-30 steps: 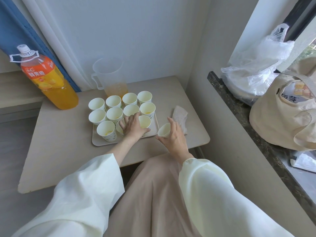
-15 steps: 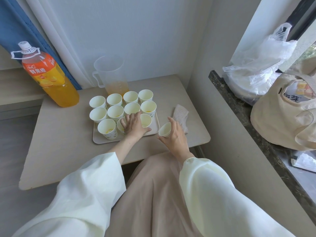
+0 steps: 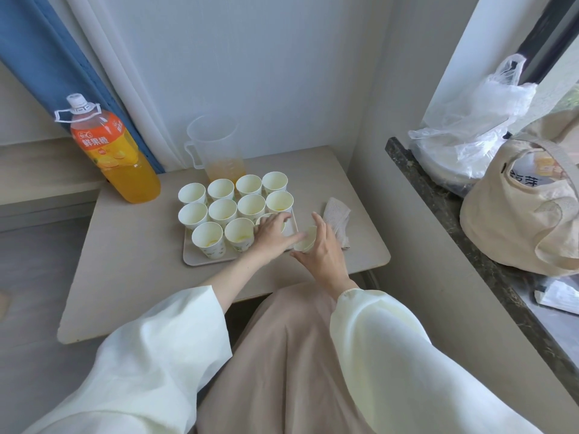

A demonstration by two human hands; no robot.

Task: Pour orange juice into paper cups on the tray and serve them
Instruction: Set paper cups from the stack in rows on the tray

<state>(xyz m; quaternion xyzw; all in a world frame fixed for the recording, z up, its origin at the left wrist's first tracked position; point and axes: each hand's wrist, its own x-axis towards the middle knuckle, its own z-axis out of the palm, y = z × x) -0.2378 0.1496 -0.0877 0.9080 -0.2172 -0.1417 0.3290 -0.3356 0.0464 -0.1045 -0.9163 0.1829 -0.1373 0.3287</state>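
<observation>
Several white paper cups point(image 3: 222, 209) stand in rows on a beige tray point(image 3: 191, 260) on the small table. My left hand point(image 3: 272, 230) lies over a cup point(image 3: 261, 219) at the tray's front right corner, its fingers curled round the rim. My right hand point(image 3: 322, 252) holds another paper cup point(image 3: 306, 239) just off the tray's right edge. A clear pitcher point(image 3: 216, 151) with a little orange juice stands behind the tray. A large orange juice bottle point(image 3: 112, 151) stands at the table's back left.
A crumpled cloth point(image 3: 336, 216) lies on the table point(image 3: 125, 277) right of the tray. On the dark window ledge point(image 3: 438, 208) to the right sit a white plastic bag point(image 3: 470, 133) and a beige tote bag point(image 3: 526, 208). A blue curtain point(image 3: 47, 57) hangs behind the bottle.
My left hand has shifted right from the front middle cup to the tray's front right corner cup, closer to my right hand. The cup in my right hand has stayed in place.
</observation>
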